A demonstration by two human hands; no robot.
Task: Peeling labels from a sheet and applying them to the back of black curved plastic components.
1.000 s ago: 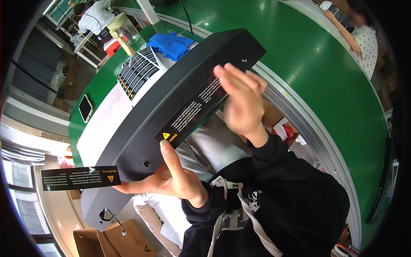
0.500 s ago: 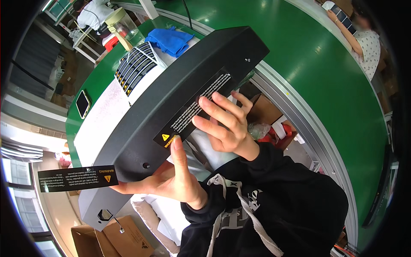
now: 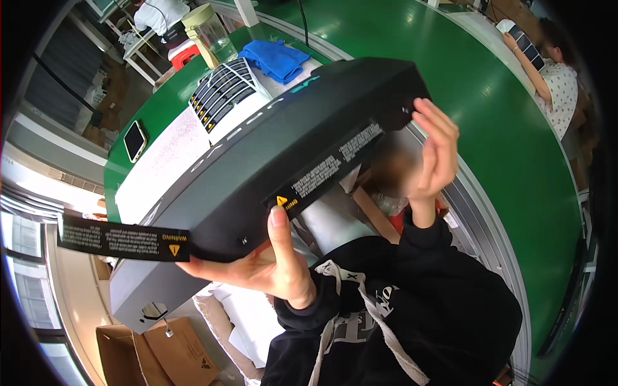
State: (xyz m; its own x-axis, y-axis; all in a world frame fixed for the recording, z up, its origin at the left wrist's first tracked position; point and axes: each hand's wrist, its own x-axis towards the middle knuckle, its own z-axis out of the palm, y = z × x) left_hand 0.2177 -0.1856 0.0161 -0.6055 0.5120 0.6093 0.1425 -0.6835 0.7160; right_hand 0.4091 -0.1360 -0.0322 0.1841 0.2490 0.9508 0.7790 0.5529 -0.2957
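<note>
A long black plastic housing (image 3: 257, 154) with angled ends slants across the middle, held up in front of me. A black label (image 3: 335, 161) with a yellow triangle and pale print lies on its near side. My left hand (image 3: 270, 267) grips the lower left of the housing, thumb on the near side by the label's end. A second black warning label (image 3: 125, 239) sticks out from the left index fingertip. My right hand (image 3: 436, 151) holds the housing's right end, fingertips against its corner. A small connector (image 3: 169, 333) dangles below the left end.
On the green table (image 3: 476, 77) are a label sheet (image 3: 225, 96), a blue cloth (image 3: 275, 60), a jug (image 3: 212, 35) and a phone (image 3: 135, 141). Cardboard boxes (image 3: 174, 350) stand below left. A co-worker (image 3: 553, 90) sits across at the right, another person (image 3: 161, 16) farther left.
My right hand has left the label on the near side and moved right to the housing's end. The housing has tilted, showing more of its top face. The loose label has risen slightly.
</note>
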